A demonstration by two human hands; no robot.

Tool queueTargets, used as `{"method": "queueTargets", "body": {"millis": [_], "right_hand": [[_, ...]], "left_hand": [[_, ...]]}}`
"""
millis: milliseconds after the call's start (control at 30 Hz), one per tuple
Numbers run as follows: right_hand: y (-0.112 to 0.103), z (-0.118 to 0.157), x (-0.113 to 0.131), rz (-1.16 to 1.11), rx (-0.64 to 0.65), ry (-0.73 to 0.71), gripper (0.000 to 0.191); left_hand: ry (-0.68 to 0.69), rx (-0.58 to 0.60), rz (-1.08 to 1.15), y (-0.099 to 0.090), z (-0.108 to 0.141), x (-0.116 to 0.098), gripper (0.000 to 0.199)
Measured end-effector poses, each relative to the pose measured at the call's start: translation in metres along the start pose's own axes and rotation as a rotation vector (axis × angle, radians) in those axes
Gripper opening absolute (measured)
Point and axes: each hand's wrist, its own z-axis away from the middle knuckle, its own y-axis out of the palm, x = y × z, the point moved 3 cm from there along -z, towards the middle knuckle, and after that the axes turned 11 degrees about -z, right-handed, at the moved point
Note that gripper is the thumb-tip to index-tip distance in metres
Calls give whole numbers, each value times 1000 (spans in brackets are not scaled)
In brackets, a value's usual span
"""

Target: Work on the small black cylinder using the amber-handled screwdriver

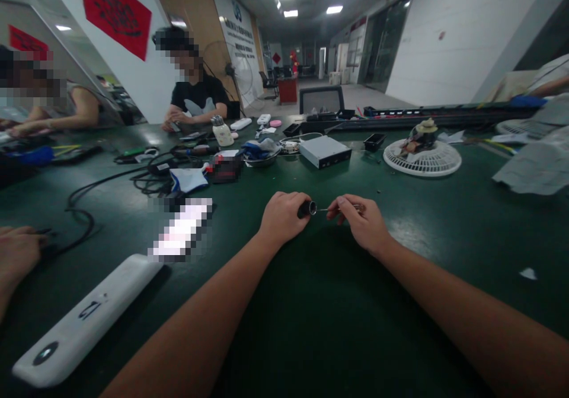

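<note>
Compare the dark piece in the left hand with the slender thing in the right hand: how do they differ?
The dark piece is thick and black with a shiny round rim; the slender tool has a thin, pale metallic shaft.
The left hand wraps around the dark piece, while the fingers of the right hand pinch the slender tool.
Both are held over the green table.

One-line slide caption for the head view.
Left hand grips a small black cylinder; right hand holds a thin metal tool at its open end.
</note>
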Motion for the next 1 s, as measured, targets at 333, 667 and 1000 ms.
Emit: {"method": "queueTargets", "body": {"millis": [333,667,1000], "right_hand": [[-1,0,-3,-63,-23,6,36],[0,0,-3,-89,-20,11,34],[0,-1,-6,-117,-3,37,35]], "left_hand": [[-1,-14,-20,0,1,0,23],[-14,-5,-44,1,1,1,20],[-10,-13,-39,1,1,1,23]]}}
